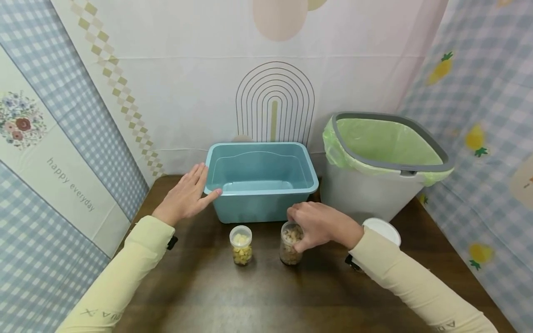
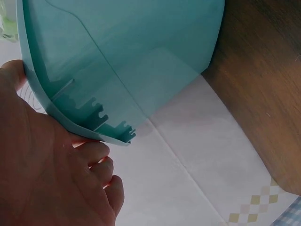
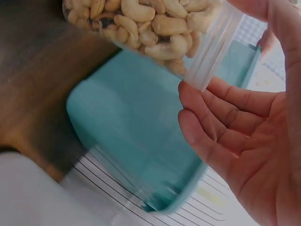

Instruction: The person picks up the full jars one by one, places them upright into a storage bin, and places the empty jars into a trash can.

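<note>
One pinch, one loose touch

Brown wooden desk (image 1: pixel 266 300). Light-grey bin (image 1: pixel 350 189) right of teal-blue rectangular plastic basin (image 1: pixel 258 206). Left hand (image 1: pixel 185 194), fingers straight, ungrasping, touches basin's rim, perhaps for steadying. Right hand (image 1: pixel 318 224) pinches upright, clear plastic jar of cashews (image 3: pixel 150 28) near its top, presumably for control. Clear plastic jar of yellow pieces (image 1: pixel 241 252) stands left; both before basin, likely for reach.

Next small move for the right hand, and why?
Probably lift the cashew jar toward the open blue tub: the right hand grips it near the top, the tub stands just behind, and the left hand is at the tub's rim.
</note>
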A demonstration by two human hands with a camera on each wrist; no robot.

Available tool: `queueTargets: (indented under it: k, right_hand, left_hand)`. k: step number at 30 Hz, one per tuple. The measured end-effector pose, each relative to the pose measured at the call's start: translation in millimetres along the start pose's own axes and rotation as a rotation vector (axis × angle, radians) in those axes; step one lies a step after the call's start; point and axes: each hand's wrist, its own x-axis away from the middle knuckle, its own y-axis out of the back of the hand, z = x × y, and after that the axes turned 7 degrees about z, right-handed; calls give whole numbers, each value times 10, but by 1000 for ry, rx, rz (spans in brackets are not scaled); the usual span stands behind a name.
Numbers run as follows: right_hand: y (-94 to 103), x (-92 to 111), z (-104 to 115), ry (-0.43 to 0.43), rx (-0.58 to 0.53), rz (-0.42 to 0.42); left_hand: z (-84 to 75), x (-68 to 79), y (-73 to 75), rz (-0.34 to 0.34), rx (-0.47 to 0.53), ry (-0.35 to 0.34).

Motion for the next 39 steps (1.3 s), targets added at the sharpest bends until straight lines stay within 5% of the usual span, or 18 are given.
queueTargets:
  k: [27,39]
  right_hand:
    - [1562,130,-34,131,1,-89]
    - [1915,-103,-196,21,-28,-90]
  left_hand:
    - [-6,33,-19,7,10,26]
    - [-75,-15,-43,-6,16,14]
